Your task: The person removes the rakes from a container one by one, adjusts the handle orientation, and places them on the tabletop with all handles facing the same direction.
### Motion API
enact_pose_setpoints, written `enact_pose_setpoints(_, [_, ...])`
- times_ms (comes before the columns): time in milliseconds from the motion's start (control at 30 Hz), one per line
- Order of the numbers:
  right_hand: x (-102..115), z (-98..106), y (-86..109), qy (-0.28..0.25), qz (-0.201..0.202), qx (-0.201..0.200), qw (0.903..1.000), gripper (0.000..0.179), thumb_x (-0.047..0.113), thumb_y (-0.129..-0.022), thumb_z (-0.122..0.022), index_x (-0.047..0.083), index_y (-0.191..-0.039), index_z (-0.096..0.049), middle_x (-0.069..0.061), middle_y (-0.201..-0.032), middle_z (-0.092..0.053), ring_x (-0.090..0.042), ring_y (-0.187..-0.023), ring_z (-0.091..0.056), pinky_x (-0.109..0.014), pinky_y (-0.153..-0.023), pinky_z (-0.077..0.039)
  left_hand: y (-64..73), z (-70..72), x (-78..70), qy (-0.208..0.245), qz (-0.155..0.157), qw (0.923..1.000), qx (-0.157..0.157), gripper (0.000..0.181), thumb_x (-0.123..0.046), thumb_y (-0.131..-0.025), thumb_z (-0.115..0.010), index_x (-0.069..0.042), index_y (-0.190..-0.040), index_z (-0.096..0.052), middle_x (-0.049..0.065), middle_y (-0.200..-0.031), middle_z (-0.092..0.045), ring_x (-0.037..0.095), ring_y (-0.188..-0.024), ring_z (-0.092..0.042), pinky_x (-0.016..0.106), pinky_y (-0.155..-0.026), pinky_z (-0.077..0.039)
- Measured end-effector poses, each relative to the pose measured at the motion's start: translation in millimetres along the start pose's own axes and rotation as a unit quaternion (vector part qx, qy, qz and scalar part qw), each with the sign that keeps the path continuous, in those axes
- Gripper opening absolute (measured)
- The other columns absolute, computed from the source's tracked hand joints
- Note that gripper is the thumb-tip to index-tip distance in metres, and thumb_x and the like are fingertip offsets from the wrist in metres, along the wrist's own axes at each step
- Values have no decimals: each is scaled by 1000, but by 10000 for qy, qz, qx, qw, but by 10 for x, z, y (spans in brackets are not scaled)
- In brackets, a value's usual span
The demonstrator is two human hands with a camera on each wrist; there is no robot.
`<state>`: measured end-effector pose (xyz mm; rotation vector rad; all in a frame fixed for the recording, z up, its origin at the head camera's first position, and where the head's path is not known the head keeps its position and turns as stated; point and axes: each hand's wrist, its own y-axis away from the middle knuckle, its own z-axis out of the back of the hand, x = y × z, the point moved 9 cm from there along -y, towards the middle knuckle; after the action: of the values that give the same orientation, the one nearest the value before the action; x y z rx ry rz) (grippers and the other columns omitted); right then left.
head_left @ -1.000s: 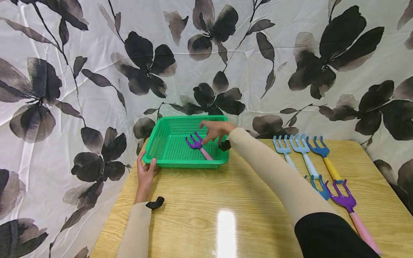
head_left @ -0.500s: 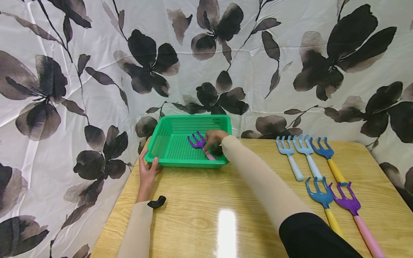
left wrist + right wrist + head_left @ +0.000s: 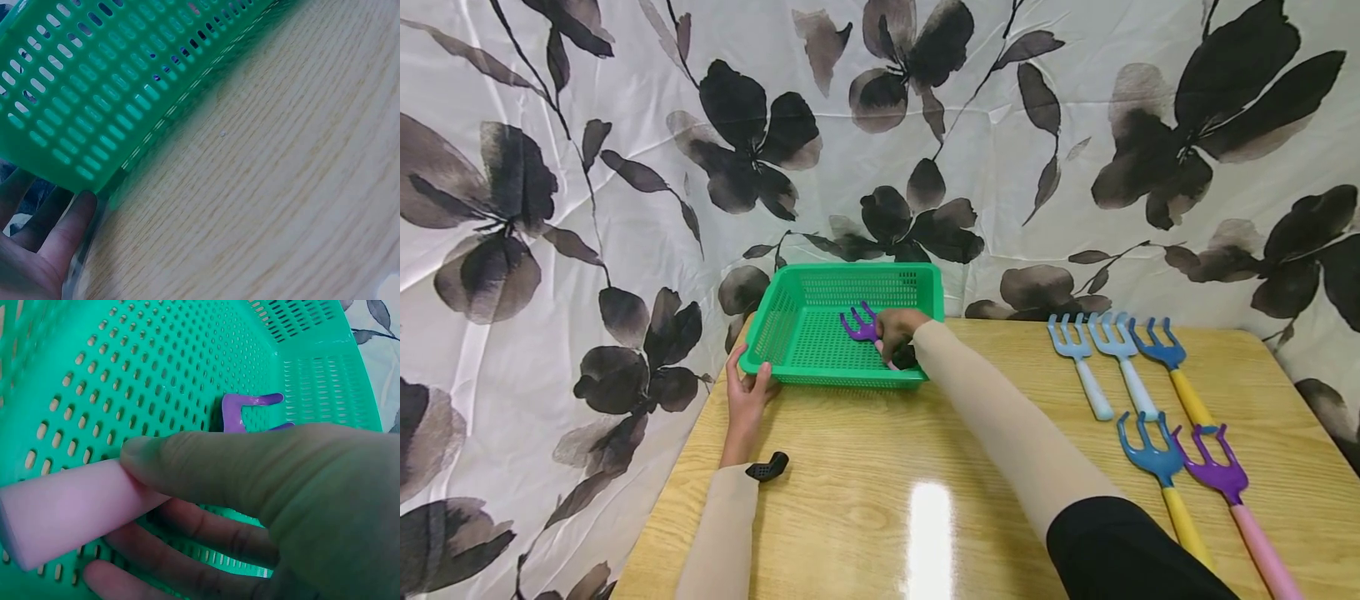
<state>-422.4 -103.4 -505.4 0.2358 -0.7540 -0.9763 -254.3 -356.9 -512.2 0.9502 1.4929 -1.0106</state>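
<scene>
A green plastic basket (image 3: 767, 367) with slotted walls sits at the back left of the table. Inside it lies a hand rake (image 3: 863, 331) with purple tines and a pink handle (image 3: 75, 503). My right hand (image 3: 898, 329) reaches in over the basket's right side and grips that handle, thumb on top and fingers curling beneath, as the right wrist view shows. Part of the rake is hidden behind the hand. My left hand (image 3: 747, 400) holds the basket's front left corner, with the thumb (image 3: 69, 231) against the front and the fingers round the side.
Several more hand rakes lie on the right of the wooden table (image 3: 842, 500): two light blue ones (image 3: 1086, 371), (image 3: 1122, 358), a blue and yellow pair, and a purple rake (image 3: 1228, 483) with a pink handle. A floral cloth (image 3: 820, 208) hangs behind the table.
My right hand has come down from spread fingers over the rake to a grip on its pink handle. The left hand stays at the basket corner. The head view has shifted slightly.
</scene>
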Motion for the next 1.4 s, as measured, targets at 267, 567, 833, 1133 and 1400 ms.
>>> enact_pose_setpoints(267, [12, 28, 6, -124, 31, -83, 9999, 26, 12, -85, -85, 7, -95, -61, -5, -95, -59, -16, -79, -55, -29, -64, -50, -88, 64, 149, -4, -52, 9999, -88, 72, -20, -106, -60, -16, -163, -17, 33, -145, -47, 9, -105, -66, 69, -104, -40])
enact_pose_setpoints(567, [16, 33, 0, -442, 95, -216, 9987, 24, 1, -84, -80, 2, -100, -61, -7, -99, -58, -15, -75, -58, -26, -63, -54, -65, 41, 144, -47, -87, 9999, -119, 72, -23, -106, -61, -16, -163, -18, 30, -145, -48, 13, -109, -65, 62, -102, -47])
enact_pose_setpoints(833, [86, 130, 71, -1083, 261, -158, 9937, 37, 2, -90, -75, -1, -121, -56, -17, -111, -58, -24, -79, -65, -32, -65, -57, 16, -1, 62, 55, 25, 10000, -2, 73, -21, -105, -62, -15, -163, -17, 35, -144, -48, 9, -105, -66, 70, -105, -38])
enact_pose_setpoints(1133, [212, 476, 354, -1746, 679, -364, 9816, 40, 3, -92, -73, 6, -125, -51, -20, -115, -59, -32, -86, -72, -45, -74, -62, 1, 2, 65, 139, 35, 9999, -14, 75, -22, -104, -63, -15, -163, -18, 35, -146, -46, 9, -105, -66, 69, -106, -38])
enact_pose_setpoints(1400, [159, 693, 725, -2042, 1204, -634, 9694, 41, -1, -91, -72, 2, -125, -50, -22, -111, -63, -30, -84, -70, -49, -72, -63, 1, 13, 64, 71, -25, 10000, 7, 74, -24, -104, -63, -17, -163, -19, 33, -149, -44, 11, -111, -64, 70, -106, -38])
